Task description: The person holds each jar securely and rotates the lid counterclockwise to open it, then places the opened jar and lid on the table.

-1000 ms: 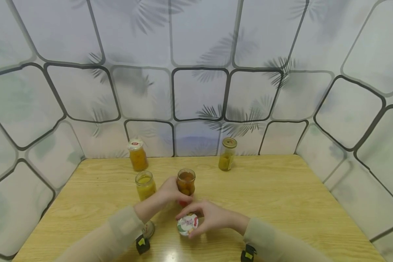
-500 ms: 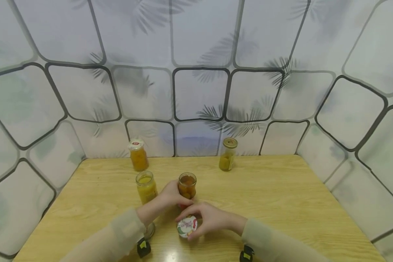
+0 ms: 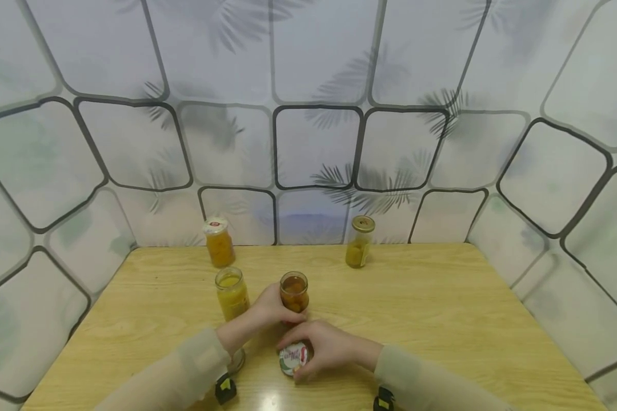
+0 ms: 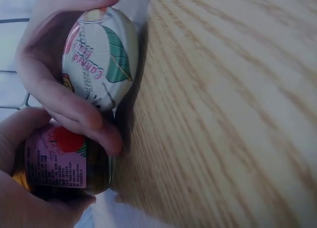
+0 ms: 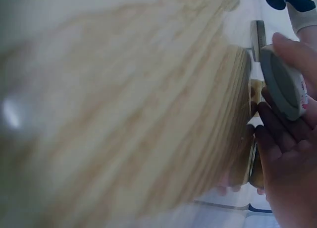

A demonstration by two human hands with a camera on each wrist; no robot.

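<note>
My left hand (image 3: pixel 268 308) grips an open glass jar (image 3: pixel 294 291) of amber canned fruit standing on the table. Its pink label (image 4: pixel 57 158) faces the left wrist camera. In front of it, my right hand (image 3: pixel 331 345) holds a round white lid (image 3: pixel 293 359) by its edge between thumb and fingers. Printed fruit, a green leaf and lettering show on the lid's top in the left wrist view. The right wrist view shows the lid's grey underside (image 5: pixel 278 77), tilted and off the table.
An open jar of yellow contents (image 3: pixel 231 299) stands left of my left hand. Farther back are an orange jar with a white lid (image 3: pixel 220 248) and a gold-lidded jar (image 3: pixel 357 251). Another lid (image 3: pixel 236 361) lies partly behind my left sleeve. A patterned wall rises behind the table (image 3: pixel 442 319).
The amber jar has come slightly nearer to me, with my left hand still around it. My right hand keeps hold of the lid, which has tilted a little.
</note>
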